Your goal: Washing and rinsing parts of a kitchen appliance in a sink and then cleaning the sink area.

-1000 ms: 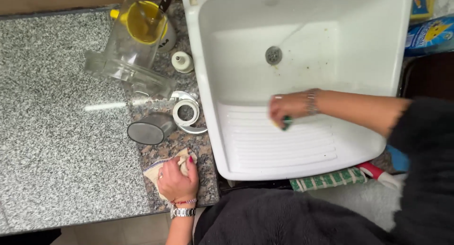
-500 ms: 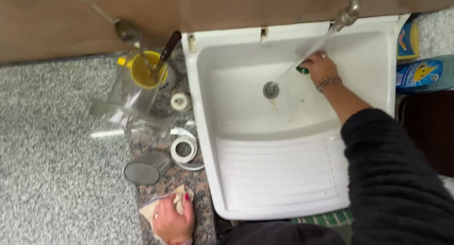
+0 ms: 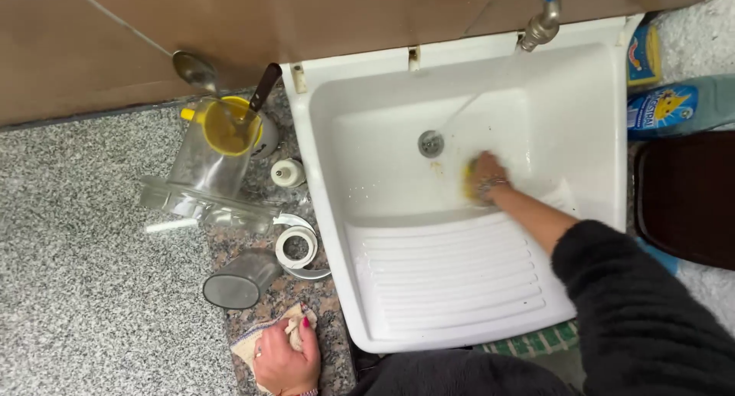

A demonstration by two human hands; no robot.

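On the granite table (image 3: 99,289), the left hand (image 3: 285,359) presses its curled fingers on a beige cloth (image 3: 253,342); the clear jug (image 3: 210,166) nearby could tip if bumped. In the white sink (image 3: 459,289), right hand (image 3: 485,179) fingers clamp a yellow sponge (image 3: 469,180) near the drain (image 3: 430,143); running water may splash out.

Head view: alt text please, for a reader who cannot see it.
The right hand presses a yellow sponge on the floor of a white sink. The left hand rests on a cloth on the granite counter.
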